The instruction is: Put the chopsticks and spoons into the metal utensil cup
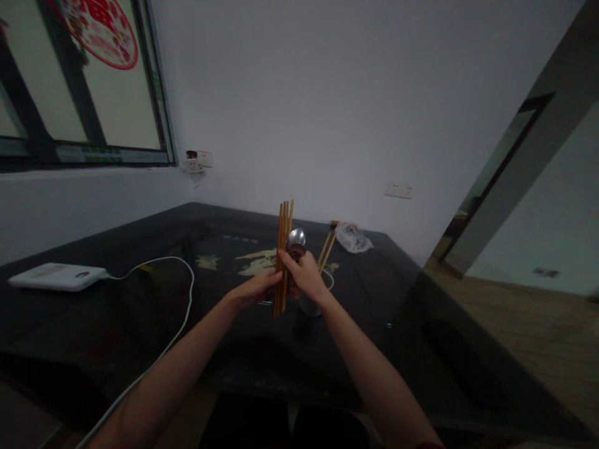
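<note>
A bundle of several wooden chopsticks (283, 227) stands nearly upright in front of me, above the table. My left hand (262, 285) is closed around its lower part. My right hand (305, 272) meets the bundle from the other side, its thumb against the sticks. Metal spoons (296, 238) rise from the right hand's grip with their bowls up; their handles are hidden. Behind that hand is a light-coloured cup (309, 307), partly covered by the wrist. Two more chopsticks (326, 251) lean in the cup.
The dark glossy table (374, 349) has a floral pattern. On the left lies a white power bank (58, 276), its white cable (191, 293) running towards me past my left arm. A crumpled clear plastic bag (353, 238) sits at the back, near the wall. A dark long object (461, 362) lies at right.
</note>
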Demonstrator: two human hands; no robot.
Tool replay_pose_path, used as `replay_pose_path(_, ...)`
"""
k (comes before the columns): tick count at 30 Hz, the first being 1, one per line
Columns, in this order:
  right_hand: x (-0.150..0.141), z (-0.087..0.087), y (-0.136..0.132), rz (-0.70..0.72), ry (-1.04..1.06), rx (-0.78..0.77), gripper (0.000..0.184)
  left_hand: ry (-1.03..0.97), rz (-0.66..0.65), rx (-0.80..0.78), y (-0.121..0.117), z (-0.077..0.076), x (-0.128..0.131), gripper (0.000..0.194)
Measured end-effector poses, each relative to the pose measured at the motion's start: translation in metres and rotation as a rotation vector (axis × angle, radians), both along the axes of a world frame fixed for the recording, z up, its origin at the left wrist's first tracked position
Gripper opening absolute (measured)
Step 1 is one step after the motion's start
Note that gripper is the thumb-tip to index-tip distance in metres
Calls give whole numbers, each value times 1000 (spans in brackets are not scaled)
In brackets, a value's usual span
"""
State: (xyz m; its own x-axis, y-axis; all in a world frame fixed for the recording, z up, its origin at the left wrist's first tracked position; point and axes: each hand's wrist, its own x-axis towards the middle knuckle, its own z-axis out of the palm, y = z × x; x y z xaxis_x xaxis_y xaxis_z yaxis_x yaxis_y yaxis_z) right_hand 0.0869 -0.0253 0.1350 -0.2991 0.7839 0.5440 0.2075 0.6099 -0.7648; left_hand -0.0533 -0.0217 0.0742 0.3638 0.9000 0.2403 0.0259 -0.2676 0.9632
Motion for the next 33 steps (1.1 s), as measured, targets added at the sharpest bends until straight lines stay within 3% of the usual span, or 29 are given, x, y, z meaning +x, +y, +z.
replay_pose_path(3, 0, -6, 2, 1, 38, -33, 37, -8, -267, -155, -6, 5, 0, 56)
replay_pose_path(5, 1, -10, 4, -11, 52, -38, 37, -49, -292, -186, -5, 6, 0, 51)
replay_pose_path(10, -3, -17, 7, -62, 106, -30, 35, -129, -221, -208, -1, 3, 1, 47)
replay_pose_path(15, -3, -17, 6, -68, 213, -29, 34, -42, -60, -133, 4, 4, -3, 46)
replay_pose_path(18, 11, -16, 5, -67, 286, -27, 41, -12, 94, -73, 12, 6, -10, 46)
replay_pose_path(22, 50, -18, 0, -121, 311, -35, 42, -26, 251, -112, 29, 0, -30, 44)
replay_pose_path(26, 100, -31, 1, -218, 322, -7, 40, 220, 417, -136, 48, -16, -56, 37)
replay_pose_path(30, 135, -54, 13, -392, 303, -43, 39, 769, 546, -117, 63, -30, -76, 31)
replay_pose_path(33, 140, -65, 21, -399, 231, -70, 39, 1069, 554, -84, 69, -37, -85, 32)
